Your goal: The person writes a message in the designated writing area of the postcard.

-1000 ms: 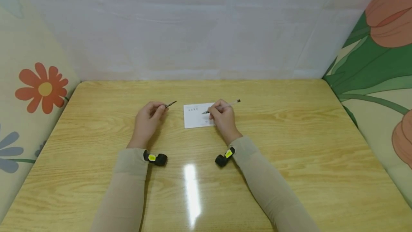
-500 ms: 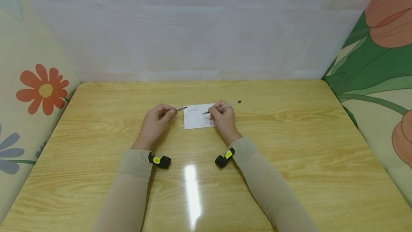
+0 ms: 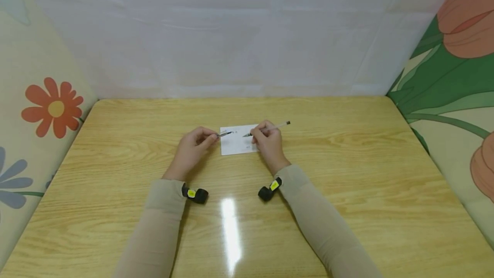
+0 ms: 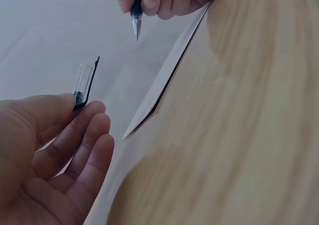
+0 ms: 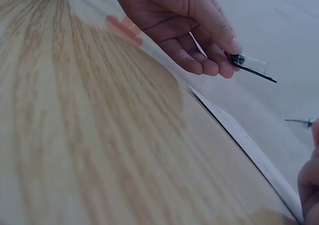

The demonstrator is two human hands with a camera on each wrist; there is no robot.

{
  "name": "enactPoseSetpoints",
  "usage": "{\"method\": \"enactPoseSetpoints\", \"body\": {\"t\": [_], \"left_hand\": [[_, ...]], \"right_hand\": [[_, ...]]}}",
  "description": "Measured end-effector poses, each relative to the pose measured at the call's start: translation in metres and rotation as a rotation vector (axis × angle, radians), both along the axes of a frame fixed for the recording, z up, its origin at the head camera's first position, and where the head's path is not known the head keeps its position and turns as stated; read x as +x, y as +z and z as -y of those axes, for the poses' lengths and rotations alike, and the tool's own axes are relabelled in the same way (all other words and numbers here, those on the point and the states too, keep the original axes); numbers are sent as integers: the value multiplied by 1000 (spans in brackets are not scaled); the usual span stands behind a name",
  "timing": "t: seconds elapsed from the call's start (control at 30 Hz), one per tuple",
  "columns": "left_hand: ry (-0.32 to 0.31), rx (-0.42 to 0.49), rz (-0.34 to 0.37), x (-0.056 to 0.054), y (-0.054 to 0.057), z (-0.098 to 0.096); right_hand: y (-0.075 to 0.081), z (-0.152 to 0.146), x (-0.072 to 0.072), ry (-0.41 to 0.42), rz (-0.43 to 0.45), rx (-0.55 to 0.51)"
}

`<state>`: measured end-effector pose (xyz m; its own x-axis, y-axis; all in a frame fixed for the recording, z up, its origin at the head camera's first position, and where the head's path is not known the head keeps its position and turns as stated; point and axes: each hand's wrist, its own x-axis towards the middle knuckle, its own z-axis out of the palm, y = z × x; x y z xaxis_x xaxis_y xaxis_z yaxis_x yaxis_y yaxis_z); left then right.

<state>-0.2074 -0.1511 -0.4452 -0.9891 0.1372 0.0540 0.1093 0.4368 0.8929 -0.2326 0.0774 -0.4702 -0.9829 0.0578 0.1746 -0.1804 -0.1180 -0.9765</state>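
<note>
Between thumb and fingertips my left hand (image 3: pixel 196 148) pinches a clear pen cap (image 4: pixel 83 80) with a dark clip, its open end toward the pen. In the head view the cap overlaps the left part of a white paper pad (image 3: pixel 230 147). My right hand (image 3: pixel 269 144) holds a clear-barrelled gel pen (image 4: pixel 136 13) in a writing grip over the pad's right part. The pen's bare metal tip points left toward the cap, with a gap between them. Small dark marks show near the pad's top and lower right; my right hand hides its right end.
The pad lies on a glossy wood-grain table (image 3: pixel 339 175). A white cloth backdrop (image 3: pixel 239 33) hangs along the far edge, and flower-painted panels (image 3: pixel 54 108) stand at both sides. Each wrist wears a small black camera (image 3: pixel 200 196).
My left hand has moved right with the pen cap, from beside the pad to over its left part. My right hand and the pen have stayed nearly still.
</note>
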Motion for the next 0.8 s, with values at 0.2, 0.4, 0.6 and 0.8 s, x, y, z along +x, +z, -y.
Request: {"method": "enactPoseSetpoints", "body": {"t": [0.2, 0.4, 0.6, 0.8], "left_hand": [[-32, 5, 5, 3, 2, -6], [-54, -11, 0, 3, 0, -8], [-79, -10, 1, 3, -2, -12], [-82, 6, 4, 2, -3, -15]], "right_hand": [[-1, 0, 0, 27, -5, -37], [1, 1, 1, 46, -15, -74], [2, 0, 2, 75, -14, -100], [2, -1, 1, 110, -19, -94]]}}
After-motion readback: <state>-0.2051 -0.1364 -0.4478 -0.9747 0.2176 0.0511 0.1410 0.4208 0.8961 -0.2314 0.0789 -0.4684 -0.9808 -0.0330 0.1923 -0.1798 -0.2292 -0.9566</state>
